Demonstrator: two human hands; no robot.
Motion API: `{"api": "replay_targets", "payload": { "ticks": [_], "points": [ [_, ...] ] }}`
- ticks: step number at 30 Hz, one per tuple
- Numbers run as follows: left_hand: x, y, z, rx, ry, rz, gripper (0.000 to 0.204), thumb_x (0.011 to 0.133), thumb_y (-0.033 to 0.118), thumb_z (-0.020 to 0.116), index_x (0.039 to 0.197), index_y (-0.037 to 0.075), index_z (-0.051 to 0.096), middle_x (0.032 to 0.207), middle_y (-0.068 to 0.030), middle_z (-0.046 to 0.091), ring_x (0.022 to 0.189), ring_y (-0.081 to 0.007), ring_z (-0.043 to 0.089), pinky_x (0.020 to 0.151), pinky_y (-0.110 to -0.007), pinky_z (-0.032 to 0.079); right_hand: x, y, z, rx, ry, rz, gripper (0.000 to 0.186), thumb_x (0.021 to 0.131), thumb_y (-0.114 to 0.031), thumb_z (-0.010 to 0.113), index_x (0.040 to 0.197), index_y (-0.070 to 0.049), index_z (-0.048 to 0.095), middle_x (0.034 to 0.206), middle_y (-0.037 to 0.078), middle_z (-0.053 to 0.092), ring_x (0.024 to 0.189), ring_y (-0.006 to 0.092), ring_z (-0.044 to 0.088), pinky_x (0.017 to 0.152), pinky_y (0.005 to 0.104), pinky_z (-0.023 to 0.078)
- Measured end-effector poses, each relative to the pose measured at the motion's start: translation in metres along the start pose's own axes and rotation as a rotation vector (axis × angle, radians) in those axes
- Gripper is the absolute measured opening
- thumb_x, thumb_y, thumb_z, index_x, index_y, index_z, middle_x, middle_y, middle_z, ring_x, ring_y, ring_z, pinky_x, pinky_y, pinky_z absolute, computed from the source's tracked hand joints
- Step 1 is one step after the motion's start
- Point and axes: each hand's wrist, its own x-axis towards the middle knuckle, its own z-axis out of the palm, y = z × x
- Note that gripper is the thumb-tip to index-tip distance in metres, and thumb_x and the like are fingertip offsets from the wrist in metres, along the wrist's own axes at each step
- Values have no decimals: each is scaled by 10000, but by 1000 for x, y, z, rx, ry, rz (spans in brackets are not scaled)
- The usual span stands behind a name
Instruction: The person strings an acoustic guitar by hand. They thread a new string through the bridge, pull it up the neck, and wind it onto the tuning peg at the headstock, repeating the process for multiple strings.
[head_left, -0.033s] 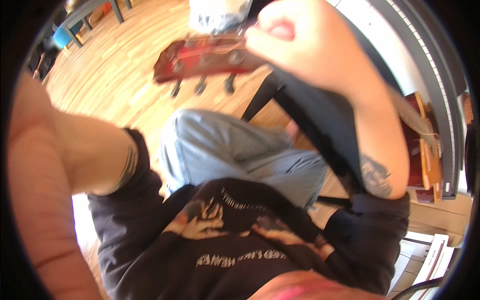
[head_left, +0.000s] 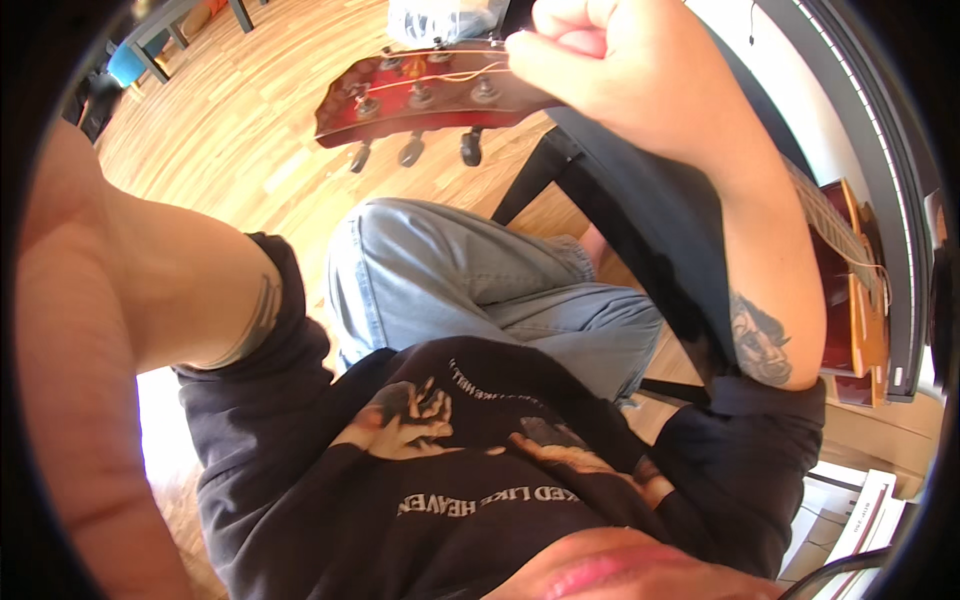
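My right hand (head_left: pixel 610 70) is closed beside the headstock (head_left: pixel 425 95) of a reddish-brown guitar. The fingers curl in, and the hand covers part of the neck; what lies between the fingers is hidden. Thin strings (head_left: pixel 455 76) run loosely across the headstock from the tuning posts toward that hand. Farther right, past my forearm, part of the guitar body (head_left: pixel 838 285) and the strung neck show, with a loose string end curling out. My left hand (head_left: pixel 75 330) is very large at the left rim, right by the lens, and its fingers are cut off from view.
Below the neck is a black bench or stand (head_left: pixel 640 220) with angled legs. A piano keyboard (head_left: pixel 875 120) curves along the right. My jeans-clad legs (head_left: pixel 430 260) are folded on the wooden floor (head_left: pixel 250 110). A clear plastic bag (head_left: pixel 440 22) lies beyond the headstock; white boxes (head_left: pixel 860 530) stand lower right.
The picture has become sharper. My right hand and the headstock have shifted slightly up and to the right in view. My left hand stays at the left rim.
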Motion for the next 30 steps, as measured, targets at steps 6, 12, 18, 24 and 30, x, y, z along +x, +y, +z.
{"api": "replay_targets", "payload": {
  "ticks": [6,12,18,24,30],
  "points": [
    [-10,-7,-27,74,7,-10,244,781,125,865,946,44,704,855,-35,728,663,-164,587,616,-289,451,0,7,14,57,42,-37,405,791,-88,734,541,-57,417,500,91,402,438,264,426,458,372,329],
    [-10,-17,-34,64,-3,-101,253,776,112,867,954,33,706,857,-43,725,658,-162,591,605,-286,454,7,-8,0,45,-116,130,361,797,-163,733,533,-93,498,516,73,502,451,283,542,446,390,408],
    [-35,-30,-28,105,5,-68,262,770,99,869,962,22,708,860,-52,722,653,-160,595,594,-283,456,13,-15,1,60,-46,30,442,747,-48,744,520,-77,365,481,69,386,395,245,420,417,356,288],
    [-42,-43,-30,154,57,-21,272,764,86,871,970,11,710,862,-60,719,648,-158,599,583,-280,458,6,-9,-3,2,-46,-37,388,747,-128,747,509,-107,442,482,68,457,430,281,511,437,385,394],
    [-42,-31,-37,144,101,-25,282,758,72,872,978,0,712,864,-68,715,643,-156,603,572,-277,460,5,3,24,50,-9,3,461,823,-8,699,578,-55,311,514,40,300,453,150,296,459,336,234]
  ]
}}
